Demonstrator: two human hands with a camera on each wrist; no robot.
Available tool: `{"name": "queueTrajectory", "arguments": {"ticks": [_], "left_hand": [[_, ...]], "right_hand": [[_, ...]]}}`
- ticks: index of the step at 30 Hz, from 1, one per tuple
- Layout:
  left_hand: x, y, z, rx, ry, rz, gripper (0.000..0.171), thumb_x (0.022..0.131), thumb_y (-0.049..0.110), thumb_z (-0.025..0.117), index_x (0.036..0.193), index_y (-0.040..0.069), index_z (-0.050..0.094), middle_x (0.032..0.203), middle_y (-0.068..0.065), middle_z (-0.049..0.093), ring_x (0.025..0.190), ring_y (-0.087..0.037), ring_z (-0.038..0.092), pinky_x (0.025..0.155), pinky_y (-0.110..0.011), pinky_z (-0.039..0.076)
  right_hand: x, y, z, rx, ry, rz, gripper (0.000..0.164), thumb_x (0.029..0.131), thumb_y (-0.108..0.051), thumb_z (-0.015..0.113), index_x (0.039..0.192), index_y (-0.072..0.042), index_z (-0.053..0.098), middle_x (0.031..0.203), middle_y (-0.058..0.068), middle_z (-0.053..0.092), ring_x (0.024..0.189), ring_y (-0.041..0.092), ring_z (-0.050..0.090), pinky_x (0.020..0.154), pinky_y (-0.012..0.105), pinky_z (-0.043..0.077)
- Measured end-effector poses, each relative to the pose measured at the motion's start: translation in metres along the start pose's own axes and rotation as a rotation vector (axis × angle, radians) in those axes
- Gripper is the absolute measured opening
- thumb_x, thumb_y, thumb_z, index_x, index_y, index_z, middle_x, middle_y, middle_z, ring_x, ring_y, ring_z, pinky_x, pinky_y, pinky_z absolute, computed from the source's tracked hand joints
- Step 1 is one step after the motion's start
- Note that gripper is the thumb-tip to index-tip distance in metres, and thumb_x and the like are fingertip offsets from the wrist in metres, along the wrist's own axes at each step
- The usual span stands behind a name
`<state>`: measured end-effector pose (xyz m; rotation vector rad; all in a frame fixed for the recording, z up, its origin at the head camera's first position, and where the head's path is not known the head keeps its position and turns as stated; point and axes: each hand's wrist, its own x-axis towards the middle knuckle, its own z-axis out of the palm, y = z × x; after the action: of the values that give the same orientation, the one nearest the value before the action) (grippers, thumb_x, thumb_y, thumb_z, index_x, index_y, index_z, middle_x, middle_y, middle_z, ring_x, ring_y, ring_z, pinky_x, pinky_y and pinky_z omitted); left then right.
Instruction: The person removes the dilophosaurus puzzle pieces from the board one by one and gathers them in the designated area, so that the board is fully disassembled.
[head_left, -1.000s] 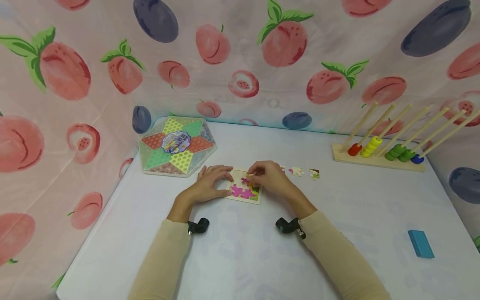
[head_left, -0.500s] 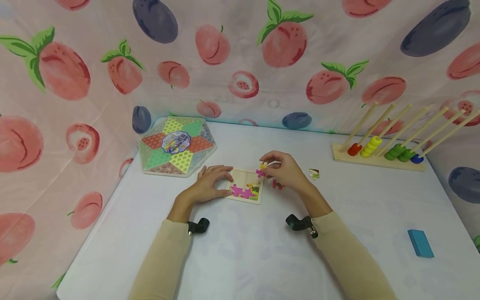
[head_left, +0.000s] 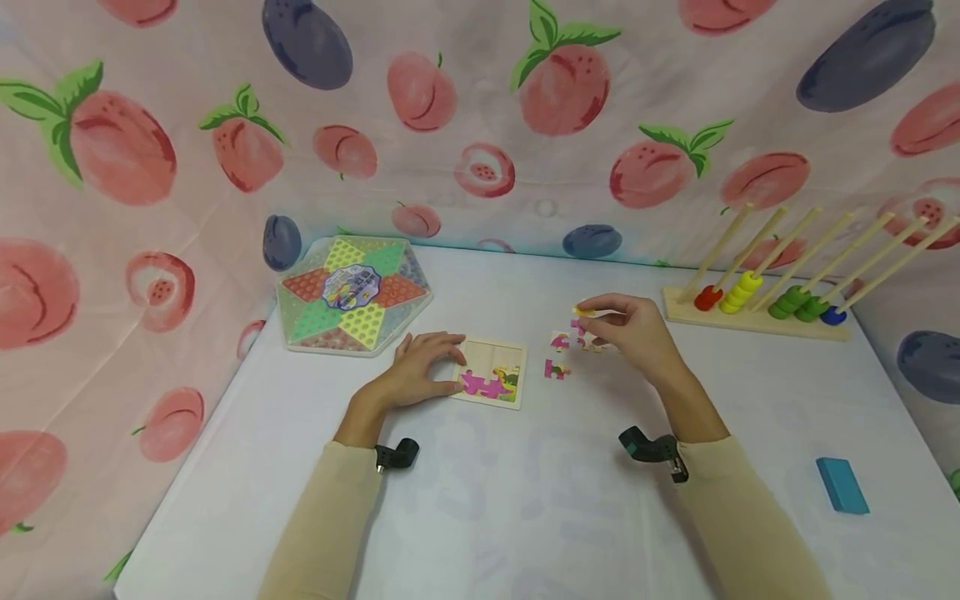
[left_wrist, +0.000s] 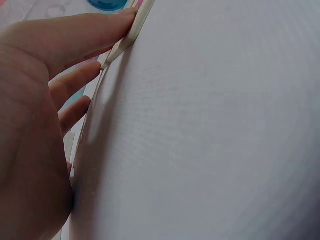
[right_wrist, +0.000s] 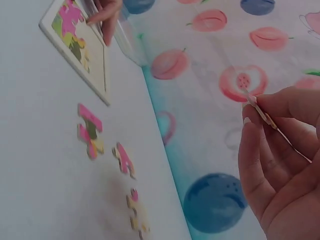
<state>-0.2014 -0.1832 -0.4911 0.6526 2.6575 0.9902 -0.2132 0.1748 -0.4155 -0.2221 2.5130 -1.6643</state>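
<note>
My left hand [head_left: 412,369] holds a small square wooden puzzle board [head_left: 481,353] by its left side, thumb near the close corner and fingertips at the far part of the frame. Joined pink, green and yellow pieces [head_left: 487,384] fill the board's near part and right side, while bare wood shows at its upper left. Right of the board, my right hand [head_left: 630,333] pinches a pink and yellow puzzle piece [head_left: 577,325] between thumb and fingertips, raised above the table; the right wrist view shows this puzzle piece [right_wrist: 262,114] edge-on. Loose pieces [head_left: 557,369] lie below and left of that hand.
A hexagonal Chinese checkers board [head_left: 352,292] lies at the back left. A wooden peg stand with coloured beads [head_left: 757,319] occupies the back right, and a blue block [head_left: 843,485] is near the right edge. A fruit-patterned cloth [head_left: 487,167] rises behind the table.
My right hand has lifted the puzzle piece off the board and carried it right, over the loose pieces, its grip kept. My left hand has stayed at the board.
</note>
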Motion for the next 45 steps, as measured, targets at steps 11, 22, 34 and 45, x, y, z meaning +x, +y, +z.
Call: {"name": "queueTrajectory", "arguments": {"ticks": [11,22,34,45], "left_hand": [[-0.002,-0.001,0.002,-0.009,-0.005,-0.009,0.027,0.088,0.031,0.079,0.111,0.023,0.068,0.161,-0.003,0.045,0.157,-0.032,0.027,0.125,-0.068,-0.005],[-0.002,-0.001,0.003,-0.006,-0.010,-0.008,0.027,0.088,0.030,0.079,0.111,0.023,0.068,0.162,-0.003,0.045,0.157,-0.032,0.027,0.125,-0.068,-0.005],[-0.002,0.001,0.001,-0.003,-0.011,-0.010,0.027,0.087,0.029,0.079,0.111,0.023,0.068,0.162,-0.004,0.045,0.157,-0.032,0.027,0.125,-0.068,-0.005],[-0.001,0.001,0.000,0.002,-0.006,-0.003,0.028,0.087,0.030,0.079,0.112,0.022,0.068,0.161,-0.003,0.046,0.156,-0.030,0.028,0.125,-0.068,-0.005]], "right_hand": [[-0.017,0.023,-0.020,-0.097,-0.048,0.150,0.040,0.095,-0.026,0.074,0.129,-0.006,0.067,0.130,0.020,0.069,0.093,0.020,0.077,0.081,0.019,0.061],[-0.023,0.047,-0.005,-0.224,-0.101,0.269,0.034,0.094,-0.020,0.073,0.124,-0.004,0.071,0.127,0.021,0.068,0.077,0.014,0.070,0.072,0.020,0.060],[-0.023,0.066,0.006,-0.292,-0.033,0.248,0.030,0.090,-0.020,0.078,0.116,-0.004,0.074,0.105,0.016,0.076,0.071,0.008,0.068,0.065,0.018,0.059],[-0.021,0.060,0.008,-0.371,-0.009,0.229,0.026,0.090,-0.018,0.077,0.111,-0.003,0.076,0.093,0.013,0.079,0.062,0.008,0.064,0.057,0.019,0.052]]}}
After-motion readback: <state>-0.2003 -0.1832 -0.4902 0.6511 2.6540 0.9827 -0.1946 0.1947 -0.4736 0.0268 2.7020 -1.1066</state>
